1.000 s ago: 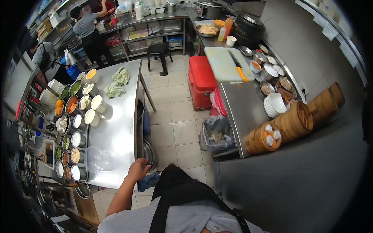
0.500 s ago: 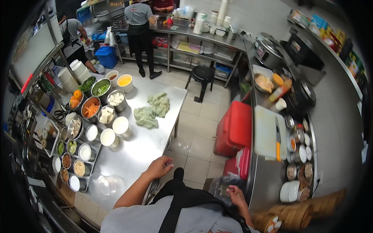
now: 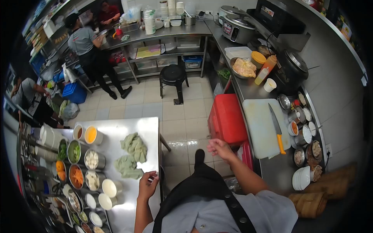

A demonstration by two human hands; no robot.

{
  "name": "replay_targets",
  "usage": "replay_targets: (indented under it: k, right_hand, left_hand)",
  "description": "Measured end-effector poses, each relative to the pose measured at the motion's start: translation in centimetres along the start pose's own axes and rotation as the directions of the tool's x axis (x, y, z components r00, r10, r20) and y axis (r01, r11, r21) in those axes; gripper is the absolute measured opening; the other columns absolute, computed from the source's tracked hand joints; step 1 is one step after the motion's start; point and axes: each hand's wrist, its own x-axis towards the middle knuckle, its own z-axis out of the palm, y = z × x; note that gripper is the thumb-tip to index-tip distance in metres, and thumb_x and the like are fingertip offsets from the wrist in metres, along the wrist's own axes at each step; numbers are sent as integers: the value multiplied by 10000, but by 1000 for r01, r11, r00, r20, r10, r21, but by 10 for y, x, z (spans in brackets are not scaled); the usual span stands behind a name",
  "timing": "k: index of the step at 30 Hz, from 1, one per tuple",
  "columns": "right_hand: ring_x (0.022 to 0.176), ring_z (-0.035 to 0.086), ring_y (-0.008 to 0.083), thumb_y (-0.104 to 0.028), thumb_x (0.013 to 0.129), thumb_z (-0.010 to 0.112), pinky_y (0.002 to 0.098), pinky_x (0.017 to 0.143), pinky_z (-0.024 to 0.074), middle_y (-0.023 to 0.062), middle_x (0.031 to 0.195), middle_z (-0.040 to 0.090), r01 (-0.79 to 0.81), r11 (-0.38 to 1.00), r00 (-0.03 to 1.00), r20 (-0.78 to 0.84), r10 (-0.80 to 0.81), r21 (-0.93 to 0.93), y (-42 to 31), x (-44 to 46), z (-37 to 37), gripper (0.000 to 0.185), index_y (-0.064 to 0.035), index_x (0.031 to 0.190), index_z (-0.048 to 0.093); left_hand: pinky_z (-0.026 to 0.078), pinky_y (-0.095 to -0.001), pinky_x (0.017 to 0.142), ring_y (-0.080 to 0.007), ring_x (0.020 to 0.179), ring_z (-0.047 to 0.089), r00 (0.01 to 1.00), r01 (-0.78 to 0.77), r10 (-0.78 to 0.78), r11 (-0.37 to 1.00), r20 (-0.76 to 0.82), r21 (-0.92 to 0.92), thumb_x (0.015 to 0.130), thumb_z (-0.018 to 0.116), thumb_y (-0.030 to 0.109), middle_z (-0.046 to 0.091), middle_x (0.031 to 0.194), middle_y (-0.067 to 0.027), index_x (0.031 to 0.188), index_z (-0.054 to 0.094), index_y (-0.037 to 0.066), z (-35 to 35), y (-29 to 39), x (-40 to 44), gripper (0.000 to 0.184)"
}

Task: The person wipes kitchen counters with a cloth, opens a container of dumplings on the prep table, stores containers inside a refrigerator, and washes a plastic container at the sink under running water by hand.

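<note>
My left hand (image 3: 148,185) hovers by the right edge of the steel table (image 3: 112,128), fingers loosely curled and nothing visible in it. Green cloths (image 3: 134,145) lie crumpled just beyond it. My right hand (image 3: 220,149) is over the aisle beside the red cooler (image 3: 229,118), its fingers bent apart and holding nothing. To its right, a knife with an orange handle (image 3: 280,143) rests on a white cutting board (image 3: 262,128).
Ingredient containers (image 3: 76,176) line the left table. A black stool (image 3: 173,75) stands ahead in the aisle. Bamboo steamers (image 3: 309,205) sit at lower right, near stacked white bowls (image 3: 301,178). One person (image 3: 83,42) works at the back counter, another (image 3: 31,97) at far left.
The view has moved forward along the aisle. The stool, cloths and cooler appear nearer. My right hand has come up into the middle, and my left hand is now beside the cloths.
</note>
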Motion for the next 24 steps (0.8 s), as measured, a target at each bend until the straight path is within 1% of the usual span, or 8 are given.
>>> replay_targets:
  k: [7,11,16,19,20,21,23,24]
  right_hand:
    - [854,628,186,-444,957,526,328,674,498,118,1030,654,59,875,998,-38,-47,480,-109,238,-36,465,-39,1185,512]
    - [760,621,199,-510,936,530,355,647,477,91,919,657,279,728,953,-274,-129,627,-183,423,-98,385,-134,1022,538]
    - [748,623,261,-704,859,478,385,621,499,173,944,616,371,420,894,-441,78,828,-268,604,-225,870,-41,1390,291]
    - [783,614,336,-875,756,362,433,695,518,257,1049,591,380,275,864,-445,234,883,-275,664,-297,1125,-19,1460,172]
    - [819,607,369,-941,689,279,451,760,513,272,1013,616,357,234,882,-409,235,904,-267,683,-319,1250,113,1362,275]
    - [1049,565,393,-941,680,272,462,927,455,301,1207,554,328,154,900,-358,248,932,-259,693,-341,1256,113,1363,306]
    - [1339,344,395,-867,699,310,503,1113,254,265,1474,339,300,160,950,-310,44,941,-225,784,-356,1199,72,1441,238]
    - [1336,345,404,-800,714,365,531,1102,265,255,1489,319,325,268,946,-309,-99,907,-192,823,-386,1149,53,1466,208]
  left_hand:
    - [475,-248,660,-114,809,603,988,97,-98,995,-117,-16,858,683,90,661,937,-57,1106,629,12,17,19,114,266]
    - [478,-244,660,-114,797,603,976,158,-159,987,-147,-23,858,682,81,657,933,-63,1107,618,-15,36,24,201,275]
    - [478,-284,613,-159,673,573,952,213,-106,904,-287,370,798,693,41,615,829,-90,998,620,-20,44,21,267,221]
    - [468,-307,597,-180,639,551,842,386,-151,840,-518,383,793,687,48,592,768,-89,955,610,-20,35,13,267,192]
    - [456,-326,589,-196,613,530,779,432,-108,806,-617,405,805,662,59,569,721,-91,902,591,-17,33,6,262,142]
    - [452,-345,608,-224,628,526,716,486,-101,782,-691,390,814,640,64,561,726,-103,869,573,-17,32,17,263,118]
    - [456,-366,712,-256,759,533,580,580,-72,736,-811,350,801,628,52,554,849,-149,917,553,-25,34,0,230,158]
    - [456,-353,752,-260,800,537,476,584,-42,762,-879,280,792,641,54,546,890,-153,965,548,-21,38,-8,224,210]
